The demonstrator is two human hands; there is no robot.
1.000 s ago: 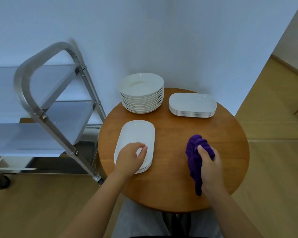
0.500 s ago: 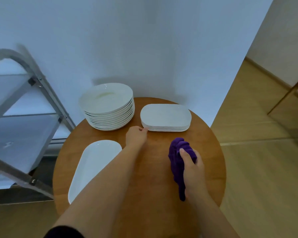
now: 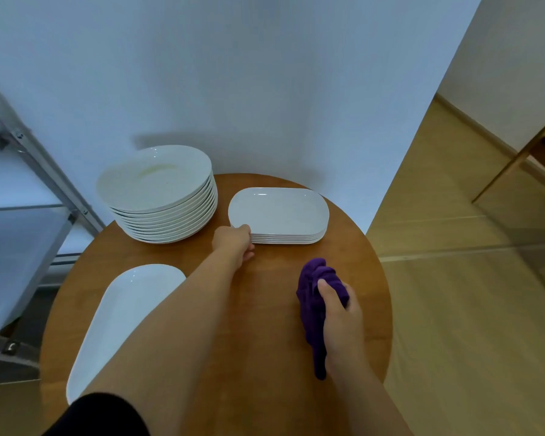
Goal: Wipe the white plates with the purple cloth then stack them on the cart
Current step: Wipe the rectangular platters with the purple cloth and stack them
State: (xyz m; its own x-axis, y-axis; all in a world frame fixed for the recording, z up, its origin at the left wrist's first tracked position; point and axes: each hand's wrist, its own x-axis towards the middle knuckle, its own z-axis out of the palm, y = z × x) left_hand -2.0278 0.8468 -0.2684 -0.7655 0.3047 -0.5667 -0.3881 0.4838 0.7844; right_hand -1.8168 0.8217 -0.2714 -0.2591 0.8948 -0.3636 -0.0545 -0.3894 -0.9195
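Note:
A stack of white rounded-rectangle plates (image 3: 279,212) sits at the back right of the round wooden table (image 3: 265,309). My left hand (image 3: 233,242) reaches across and its fingertips touch the stack's left near edge, fingers curled at the rim. To its left stands a taller stack of round white plates (image 3: 158,190). A long white oval plate (image 3: 120,322) lies at the near left, partly under my left forearm. My right hand (image 3: 340,322) grips the bunched purple cloth (image 3: 313,297) on the table's right side.
The metal cart (image 3: 29,171) with flat shelves stands to the left of the table, against the white wall. Wooden floor runs to the right, where a chair leg (image 3: 516,158) shows. The wall corner is right behind the plates.
My left hand left the oval plate and reached forward to the rectangular plate stack, now touching its edge. The view swung right, so the cart slid toward the left. The right hand kept hold of the cloth.

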